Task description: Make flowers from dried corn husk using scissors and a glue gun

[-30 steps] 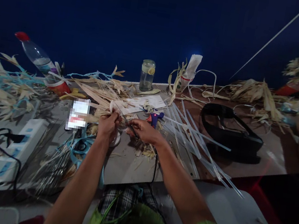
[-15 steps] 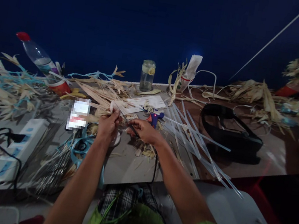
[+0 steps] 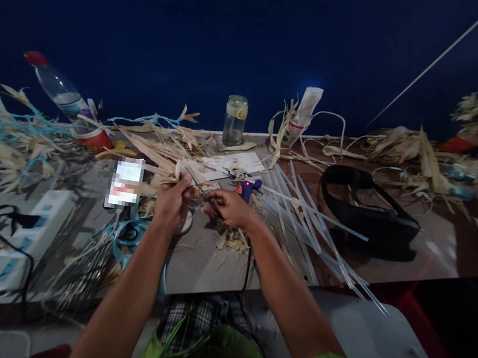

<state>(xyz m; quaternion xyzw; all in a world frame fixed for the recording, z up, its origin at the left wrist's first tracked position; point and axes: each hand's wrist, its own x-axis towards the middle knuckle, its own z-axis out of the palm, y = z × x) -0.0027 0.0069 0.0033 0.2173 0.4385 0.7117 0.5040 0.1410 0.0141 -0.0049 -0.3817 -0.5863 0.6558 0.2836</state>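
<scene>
Barely shifted, left hand (image 3: 172,203) pinches husk strip (image 3: 181,170) (grip clamped); right hand (image 3: 228,208) clasps scissors (image 3: 210,202).

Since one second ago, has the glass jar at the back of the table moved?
No. The glass jar stands at the same spot at the table's far edge, left of the white packet, as before.

Dark blue wall (image 3: 263,36) behind a long cluttered table (image 3: 202,261). White diagonal line (image 3: 437,59) crosses the wall above the table's right end. Dim light overall.
</scene>
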